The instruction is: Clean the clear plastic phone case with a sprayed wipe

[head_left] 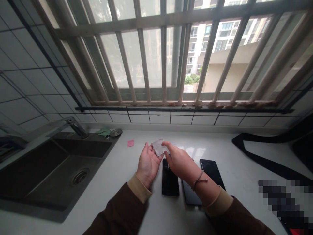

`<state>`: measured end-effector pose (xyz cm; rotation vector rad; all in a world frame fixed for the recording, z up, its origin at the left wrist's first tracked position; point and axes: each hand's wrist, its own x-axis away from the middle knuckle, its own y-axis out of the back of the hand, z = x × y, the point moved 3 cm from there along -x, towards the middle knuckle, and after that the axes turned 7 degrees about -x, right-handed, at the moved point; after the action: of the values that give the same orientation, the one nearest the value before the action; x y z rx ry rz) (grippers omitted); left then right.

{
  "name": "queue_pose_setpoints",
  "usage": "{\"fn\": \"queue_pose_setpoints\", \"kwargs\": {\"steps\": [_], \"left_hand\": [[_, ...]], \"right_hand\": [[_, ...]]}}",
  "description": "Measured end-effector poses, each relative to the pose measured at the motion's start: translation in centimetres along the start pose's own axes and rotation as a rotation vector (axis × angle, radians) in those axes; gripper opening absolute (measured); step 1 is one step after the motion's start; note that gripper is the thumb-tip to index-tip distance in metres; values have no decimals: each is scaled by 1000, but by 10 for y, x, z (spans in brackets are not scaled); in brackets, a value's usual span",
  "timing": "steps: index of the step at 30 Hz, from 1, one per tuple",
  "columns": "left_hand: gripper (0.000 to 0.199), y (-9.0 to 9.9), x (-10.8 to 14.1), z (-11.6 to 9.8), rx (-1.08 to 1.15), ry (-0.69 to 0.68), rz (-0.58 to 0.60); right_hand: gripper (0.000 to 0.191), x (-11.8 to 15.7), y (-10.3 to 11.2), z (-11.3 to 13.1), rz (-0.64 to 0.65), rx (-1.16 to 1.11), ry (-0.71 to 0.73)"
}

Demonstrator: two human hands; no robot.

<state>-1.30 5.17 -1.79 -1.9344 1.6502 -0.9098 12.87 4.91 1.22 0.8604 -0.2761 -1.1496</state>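
White countertop point(122, 169) spreads beneath everything, a dark sink point(56, 169) at nine o'clock. Three black phones point(170, 179) lie side by side at six o'clock. Above them, the left hand point(148, 164) and right hand point(179, 161) both pinch a small, pale grey, crumpled wipe point(158, 147).

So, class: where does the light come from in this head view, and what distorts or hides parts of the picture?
Head view: daylight enters through the barred window, glaring on the white countertop beyond the small grey cloth square; wide-angle bending bows the bars outward; a pixelated block hides the lower right corner.
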Motion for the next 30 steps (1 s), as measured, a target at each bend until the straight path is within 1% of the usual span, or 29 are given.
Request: {"fn": "queue_pose_setpoints", "kwargs": {"steps": [2,4,8,13,19,22,24,26,28,30], "left_hand": [[50,1,0,0,-6,1,-4],[51,1,0,0,-1,3,-2],[52,1,-1,-1,15,-2,-3],[52,2,-2,-1,28,-4,-15],[54,2,-1,-1,7,-8,-16],[52,2,0,-1,10,1,-26],[50,2,0,0,18,4,-34],[48,1,0,-1,20,7,-39],[46,0,0,-1,18,11,-49],[45,0,1,-1,13,11,-65]], "right_hand": [[40,0,-1,0,11,-9,-13],[40,0,1,0,-6,-7,-28],[46,-1,6,0,-54,-20,-24],[52,-1,10,2,-58,-24,-5],[40,1,5,2,3,-51,-8],[39,0,3,2,13,-51,-11],[43,-1,4,0,-17,-47,-8],[52,-2,8,-4,-73,-26,-34],[55,-5,18,-12,-175,0,-91],[48,-7,31,-23,-314,2,-131]]}}
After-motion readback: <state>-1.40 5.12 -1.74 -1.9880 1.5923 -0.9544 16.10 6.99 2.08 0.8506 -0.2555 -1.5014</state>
